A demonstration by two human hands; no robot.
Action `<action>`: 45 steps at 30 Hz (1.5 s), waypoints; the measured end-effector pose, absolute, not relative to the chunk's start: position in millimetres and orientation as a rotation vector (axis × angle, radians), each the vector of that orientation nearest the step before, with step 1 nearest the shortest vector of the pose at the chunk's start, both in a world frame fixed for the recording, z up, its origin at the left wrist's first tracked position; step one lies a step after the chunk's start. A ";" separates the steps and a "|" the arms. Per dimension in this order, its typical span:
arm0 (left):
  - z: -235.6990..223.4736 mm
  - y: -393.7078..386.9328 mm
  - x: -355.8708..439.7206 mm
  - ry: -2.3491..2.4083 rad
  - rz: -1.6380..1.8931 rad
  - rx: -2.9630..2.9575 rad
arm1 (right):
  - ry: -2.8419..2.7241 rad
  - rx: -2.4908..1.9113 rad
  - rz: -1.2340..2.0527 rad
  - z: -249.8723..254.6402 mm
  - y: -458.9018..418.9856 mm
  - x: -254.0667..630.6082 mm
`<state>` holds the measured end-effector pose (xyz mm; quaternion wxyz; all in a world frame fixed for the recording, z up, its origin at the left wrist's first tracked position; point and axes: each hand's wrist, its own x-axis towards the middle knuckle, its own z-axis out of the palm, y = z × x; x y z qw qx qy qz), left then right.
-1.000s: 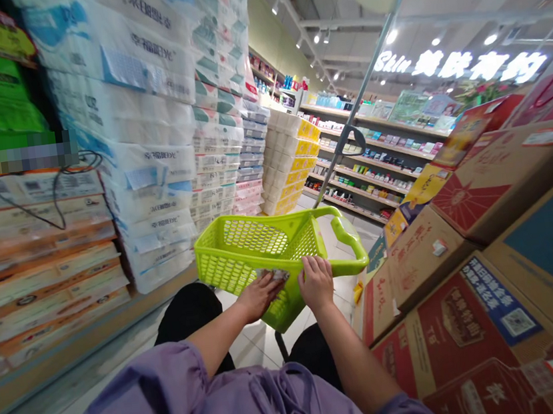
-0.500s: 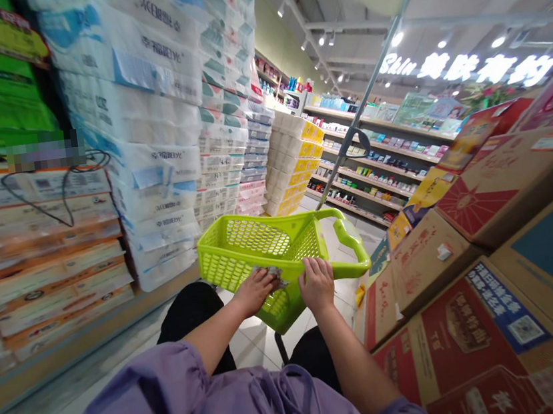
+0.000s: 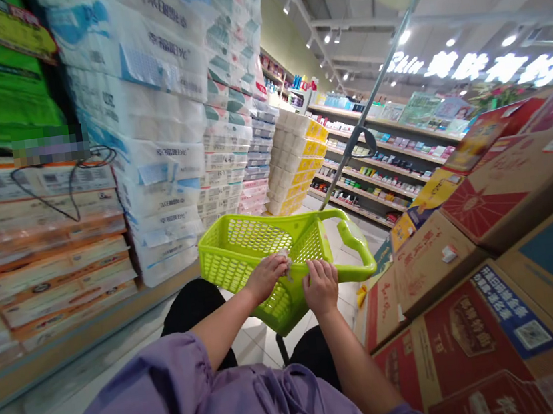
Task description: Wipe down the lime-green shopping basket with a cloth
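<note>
A lime-green plastic shopping basket (image 3: 225, 260) with perforated sides sits tilted in front of my knees, its inside bare. My left hand (image 3: 269, 276) is closed on a small greyish-white cleaning cloth (image 3: 286, 258) at the near rim of the basket; most of the cloth is hidden by the fingers. Just right of it, my right hand (image 3: 320, 285) has its fingers curled over the same rim near the basket's handle (image 3: 356, 244).
Stacked tissue packs (image 3: 164, 160) rise along the left. Cardboard boxes (image 3: 466, 318) crowd the right side. A slanting metal pole (image 3: 369, 105) stands behind the basket, and stocked shelves (image 3: 386, 160) run across the back.
My left hand has moved up and slightly right to the rim with the cloth, its fingers going from flat on the basket's side to bunched. My right hand keeps its hold.
</note>
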<state>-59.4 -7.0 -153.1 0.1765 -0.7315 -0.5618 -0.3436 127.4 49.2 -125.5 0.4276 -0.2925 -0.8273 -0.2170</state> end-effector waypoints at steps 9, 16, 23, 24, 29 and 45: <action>-160.3 -49.2 -156.1 -2.259 -0.942 -1.476 | -2.070 -0.720 -0.560 -123.5 45.6 125.7; -140.9 -25.5 -87.5 -2.227 -0.951 -1.612 | -2.047 -0.829 -0.551 -125.1 37.4 114.0; -130.6 -3.5 -5.7 -1.927 -0.984 -2.000 | -2.170 -0.738 -0.564 -104.0 50.6 137.1; -129.2 -1.8 -6.6 -1.932 -0.960 -2.020 | -2.190 -0.734 -0.563 -97.8 56.2 146.7; -124.4 8.6 -13.9 -1.980 -0.850 -2.052 | -2.020 -1.088 -0.674 -73.6 79.2 192.8; -106.6 52.2 -39.5 -2.062 -0.981 -2.002 | -2.003 -0.963 -0.494 -71.4 48.3 137.9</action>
